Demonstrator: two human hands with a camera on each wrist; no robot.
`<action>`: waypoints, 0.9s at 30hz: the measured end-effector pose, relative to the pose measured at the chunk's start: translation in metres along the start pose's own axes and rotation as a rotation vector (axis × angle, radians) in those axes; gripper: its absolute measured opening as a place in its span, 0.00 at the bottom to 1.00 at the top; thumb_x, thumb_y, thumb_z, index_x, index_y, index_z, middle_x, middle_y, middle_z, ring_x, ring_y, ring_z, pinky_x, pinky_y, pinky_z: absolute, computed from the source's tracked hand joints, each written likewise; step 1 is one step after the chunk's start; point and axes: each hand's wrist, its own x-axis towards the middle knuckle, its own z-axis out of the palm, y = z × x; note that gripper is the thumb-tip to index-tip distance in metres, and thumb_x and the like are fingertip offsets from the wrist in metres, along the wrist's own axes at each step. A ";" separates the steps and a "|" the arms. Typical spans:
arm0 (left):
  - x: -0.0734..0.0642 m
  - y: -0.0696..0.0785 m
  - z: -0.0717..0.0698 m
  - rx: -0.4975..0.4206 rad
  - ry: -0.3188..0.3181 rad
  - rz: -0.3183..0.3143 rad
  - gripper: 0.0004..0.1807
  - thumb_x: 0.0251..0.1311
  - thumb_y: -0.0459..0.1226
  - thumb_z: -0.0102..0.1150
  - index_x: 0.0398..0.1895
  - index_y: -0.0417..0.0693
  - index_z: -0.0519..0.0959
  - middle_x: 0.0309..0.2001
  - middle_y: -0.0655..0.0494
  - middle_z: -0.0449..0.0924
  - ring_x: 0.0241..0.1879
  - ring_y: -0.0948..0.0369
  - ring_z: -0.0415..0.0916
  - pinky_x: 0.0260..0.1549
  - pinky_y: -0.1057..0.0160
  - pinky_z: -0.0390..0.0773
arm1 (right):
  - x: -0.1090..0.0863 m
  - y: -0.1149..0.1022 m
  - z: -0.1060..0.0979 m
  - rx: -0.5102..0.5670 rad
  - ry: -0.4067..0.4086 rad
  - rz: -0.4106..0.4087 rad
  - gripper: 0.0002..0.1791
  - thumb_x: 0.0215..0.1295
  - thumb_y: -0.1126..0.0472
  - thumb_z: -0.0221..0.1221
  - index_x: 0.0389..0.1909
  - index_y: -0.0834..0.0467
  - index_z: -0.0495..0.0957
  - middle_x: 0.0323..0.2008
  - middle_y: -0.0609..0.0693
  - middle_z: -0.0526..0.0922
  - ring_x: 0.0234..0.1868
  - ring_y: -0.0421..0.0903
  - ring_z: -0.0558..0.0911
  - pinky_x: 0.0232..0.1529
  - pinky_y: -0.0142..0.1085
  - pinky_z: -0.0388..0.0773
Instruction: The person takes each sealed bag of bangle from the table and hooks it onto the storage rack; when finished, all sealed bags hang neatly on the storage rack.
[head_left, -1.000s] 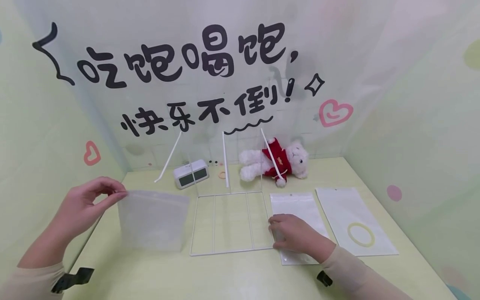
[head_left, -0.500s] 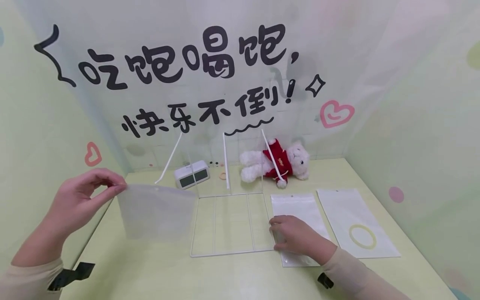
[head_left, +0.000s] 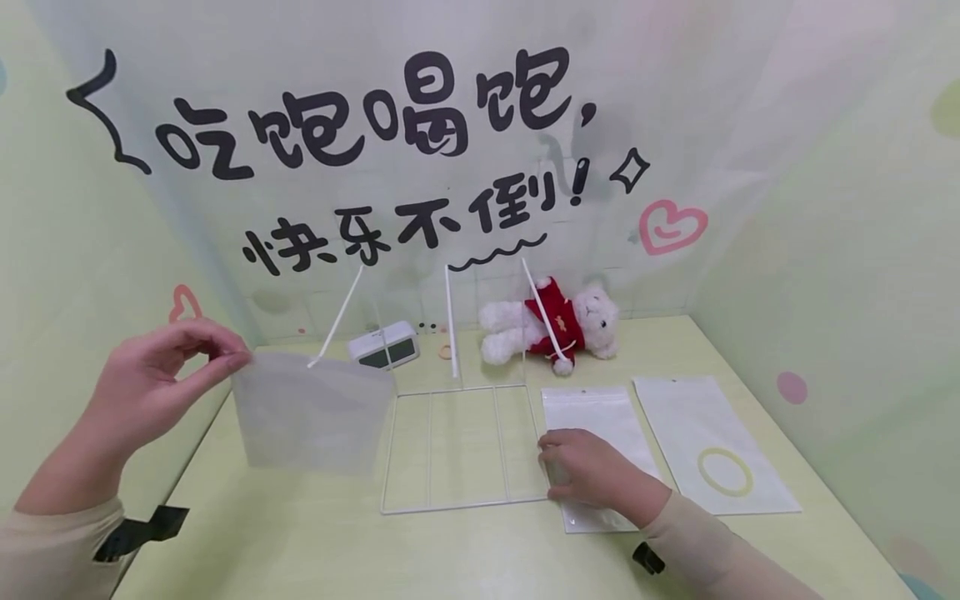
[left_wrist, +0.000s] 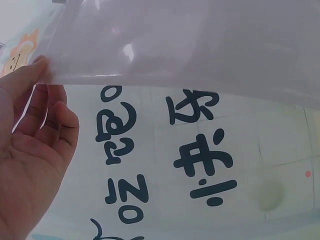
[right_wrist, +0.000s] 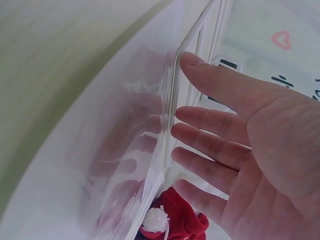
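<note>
My left hand pinches the upper left corner of a translucent plastic zip bag between thumb and fingertips. The bag hangs above the table, its top edge overlapping the tip of the left prong on a white wire display rack. In the left wrist view, the bag stretches away from the thumb, other fingers loosely bent. My right hand rests at the right side of the rack's base. The right wrist view shows its fingers fairly straight, tips against the rack's wire.
A flat white zip bag lies partly under my right hand. Right of it is a larger white bag with a pale yellow ring on it. Behind the rack are a white digital clock and a teddy bear in red.
My left hand has risen slightly with the zip bag, bringing its top edge up to the left prong's tip. My right hand has stayed at the rack's base.
</note>
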 end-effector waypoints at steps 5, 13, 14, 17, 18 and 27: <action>0.001 -0.008 0.000 0.036 0.025 -0.040 0.14 0.46 0.06 0.59 0.36 0.18 0.79 0.37 0.46 0.87 0.40 0.60 0.83 0.49 0.74 0.83 | 0.001 0.001 0.003 0.007 -0.004 0.009 0.23 0.51 0.52 0.78 0.46 0.59 0.87 0.54 0.54 0.86 0.56 0.52 0.84 0.62 0.48 0.82; 0.005 -0.021 0.008 0.242 0.082 -0.174 0.15 0.49 0.08 0.60 0.39 0.24 0.80 0.37 0.56 0.87 0.39 0.64 0.82 0.46 0.78 0.82 | 0.001 0.003 0.005 0.008 0.015 -0.013 0.22 0.50 0.53 0.78 0.44 0.58 0.87 0.52 0.53 0.86 0.55 0.52 0.84 0.60 0.47 0.83; 0.006 -0.021 0.008 0.280 0.084 -0.191 0.15 0.50 0.09 0.61 0.40 0.25 0.80 0.38 0.57 0.86 0.40 0.65 0.82 0.46 0.79 0.82 | 0.000 0.003 0.005 0.006 0.019 -0.017 0.22 0.50 0.53 0.78 0.44 0.59 0.87 0.52 0.53 0.86 0.54 0.52 0.84 0.60 0.47 0.83; 0.010 -0.024 0.011 0.357 0.091 -0.225 0.13 0.53 0.12 0.63 0.41 0.28 0.81 0.38 0.60 0.85 0.40 0.67 0.82 0.47 0.80 0.81 | 0.000 0.002 0.003 0.003 0.032 -0.032 0.22 0.50 0.54 0.79 0.44 0.59 0.87 0.52 0.54 0.86 0.54 0.52 0.85 0.60 0.47 0.83; 0.012 -0.025 0.011 0.380 0.094 -0.228 0.12 0.54 0.13 0.64 0.41 0.28 0.81 0.38 0.61 0.85 0.40 0.67 0.82 0.47 0.80 0.81 | 0.000 0.002 0.003 0.001 0.035 -0.036 0.22 0.49 0.54 0.79 0.44 0.59 0.87 0.52 0.54 0.86 0.54 0.52 0.85 0.59 0.47 0.83; 0.018 -0.042 0.019 0.386 0.191 -0.346 0.08 0.60 0.20 0.65 0.42 0.28 0.81 0.37 0.66 0.84 0.39 0.68 0.81 0.43 0.80 0.81 | 0.000 0.002 0.003 0.000 0.030 -0.034 0.22 0.49 0.54 0.79 0.44 0.59 0.87 0.51 0.54 0.86 0.53 0.52 0.85 0.59 0.47 0.83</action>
